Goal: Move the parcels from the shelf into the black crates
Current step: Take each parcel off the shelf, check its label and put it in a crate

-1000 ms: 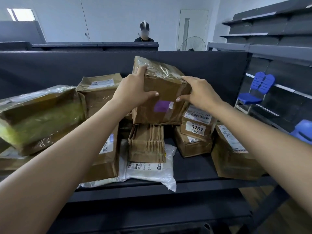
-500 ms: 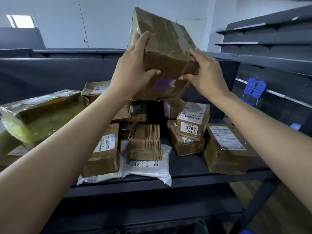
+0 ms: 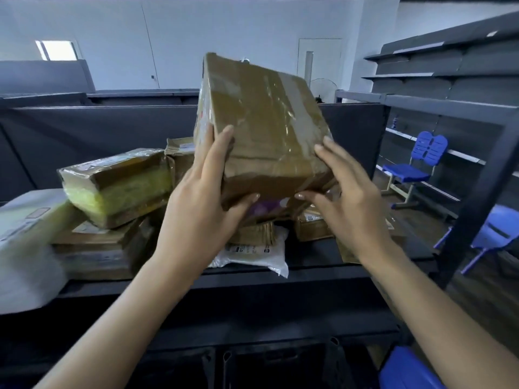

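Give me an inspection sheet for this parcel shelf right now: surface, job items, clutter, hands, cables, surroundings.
Surface: dark metal shelf, crowded with parcels.
Job's things: taped brown parcel held above the pile; yellow-green wrapped parcel on stacked boxes at left; white mailer bag at the front edge.
Clutter: nothing seen.
Hands: left hand and right hand grip the taped brown parcel from either side.
Cables: nothing seen.
Surroundings: blue chair, grey wall shelving, fan behind.
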A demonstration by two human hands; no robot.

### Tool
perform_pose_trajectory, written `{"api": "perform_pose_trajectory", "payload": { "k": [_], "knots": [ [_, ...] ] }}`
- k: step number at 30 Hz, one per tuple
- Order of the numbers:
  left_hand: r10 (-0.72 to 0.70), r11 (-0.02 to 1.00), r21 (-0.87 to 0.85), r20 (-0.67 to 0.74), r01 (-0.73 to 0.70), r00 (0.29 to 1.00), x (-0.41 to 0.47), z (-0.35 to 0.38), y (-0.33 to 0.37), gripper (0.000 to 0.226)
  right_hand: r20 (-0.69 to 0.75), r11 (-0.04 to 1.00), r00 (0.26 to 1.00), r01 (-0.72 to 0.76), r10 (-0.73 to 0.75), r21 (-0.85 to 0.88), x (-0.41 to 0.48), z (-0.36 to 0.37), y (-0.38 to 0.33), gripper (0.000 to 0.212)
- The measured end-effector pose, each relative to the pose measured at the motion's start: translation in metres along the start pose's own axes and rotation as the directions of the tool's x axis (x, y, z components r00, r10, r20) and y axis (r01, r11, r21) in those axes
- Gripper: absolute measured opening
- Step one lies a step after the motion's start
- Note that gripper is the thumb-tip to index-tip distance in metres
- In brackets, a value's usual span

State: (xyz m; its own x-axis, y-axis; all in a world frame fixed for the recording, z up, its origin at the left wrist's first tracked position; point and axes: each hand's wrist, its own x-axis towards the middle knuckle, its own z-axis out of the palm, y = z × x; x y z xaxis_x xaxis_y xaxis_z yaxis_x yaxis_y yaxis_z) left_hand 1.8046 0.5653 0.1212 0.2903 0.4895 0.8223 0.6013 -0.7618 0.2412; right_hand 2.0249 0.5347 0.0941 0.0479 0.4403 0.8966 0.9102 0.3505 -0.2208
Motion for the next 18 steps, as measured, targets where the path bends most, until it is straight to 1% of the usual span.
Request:
{"api": "perform_pose_trajectory", "payload": {
  "k": [4,8,12,13,15,16,18],
  "knots": [
    [-0.008,1.0,0.012,0.021,0.008,1.0,-0.05,-0.012,0.003,0.092,0.031,0.994,0.999,-0.044,0.041,0.101,-0.049,-0.001,-0.02,0.061],
    [-0.082,0.997,0.012,0.078,0.081,0.994,-0.092,-0.025,0.006,0.091,0.102,0.993,0.993,-0.065,0.055,0.095,-0.084,-0.005,-0.038,0.061],
    [-0.097,0.995,0.001,0.141,0.097,0.985,-0.126,-0.045,0.007,0.092,0.149,0.997,0.988,-0.047,0.037,0.067,-0.11,-0.015,-0.063,0.059],
    [-0.113,0.992,-0.035,0.165,0.12,0.98,-0.134,-0.052,0.005,0.094,0.145,0.997,0.989,-0.049,0.04,0.063,-0.116,-0.018,-0.072,0.058],
    [-0.172,0.954,-0.207,0.21,0.215,0.963,-0.147,-0.069,-0.001,0.099,0.131,0.996,0.99,-0.063,0.054,0.062,-0.127,-0.024,-0.091,0.056],
    [-0.2,0.912,-0.318,0.208,0.259,0.958,-0.154,-0.077,-0.008,0.098,0.127,0.996,0.99,-0.068,0.059,0.065,-0.133,-0.027,-0.101,0.055],
    [-0.287,0.791,-0.514,0.168,0.332,0.943,-0.171,-0.09,-0.028,0.093,0.116,0.996,0.991,-0.066,0.059,0.052,-0.144,-0.034,-0.122,0.054]
  ]
}}
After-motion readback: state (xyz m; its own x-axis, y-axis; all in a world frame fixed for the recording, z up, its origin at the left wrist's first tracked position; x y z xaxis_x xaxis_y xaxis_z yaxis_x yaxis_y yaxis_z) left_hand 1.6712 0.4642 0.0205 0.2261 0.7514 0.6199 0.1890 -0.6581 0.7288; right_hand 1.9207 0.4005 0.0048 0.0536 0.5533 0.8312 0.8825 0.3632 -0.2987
